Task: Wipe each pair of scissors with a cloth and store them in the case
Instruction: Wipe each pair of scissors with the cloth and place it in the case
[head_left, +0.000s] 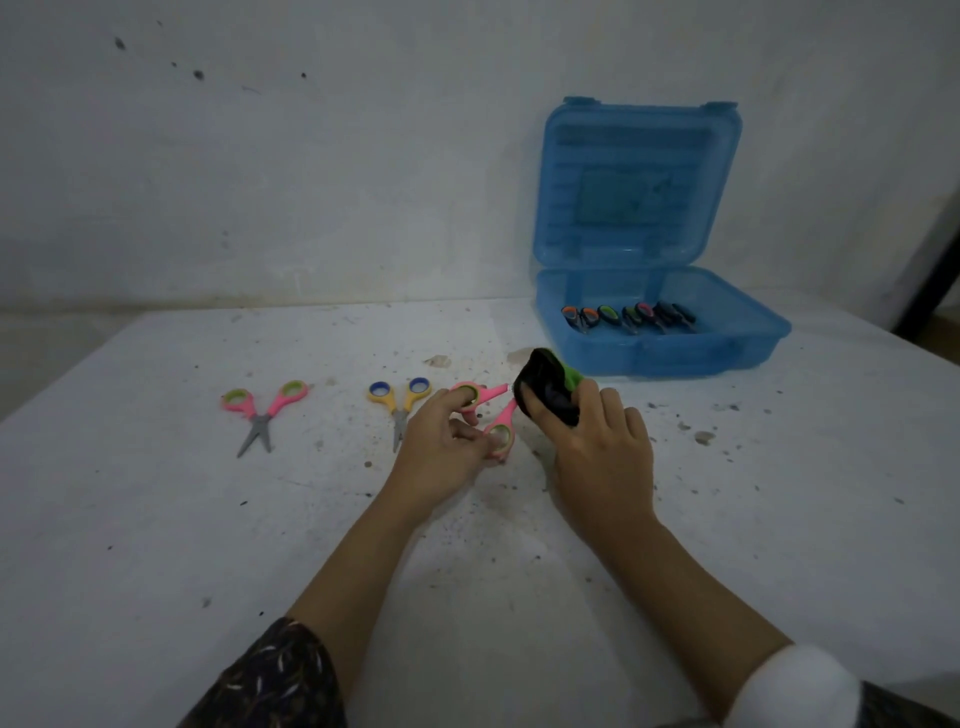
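I was mid-wipe, left hand (441, 447) gripping the pink scissors (501, 415), right hand (597, 452) squeezing the cloth (550, 387) round their blades, next I'd reckon into the case (675, 353)

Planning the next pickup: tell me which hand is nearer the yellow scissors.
Left. The left hand, holding the pink pair, is just beside the yellow scissors; the right hand grips the cloth farther right.

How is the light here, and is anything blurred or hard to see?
Head view: dim, bluish, even light, no glare, only faint shadows. The dark cloth in the right hand loses its folds; the scissors in the case are soft, their blades unclear.
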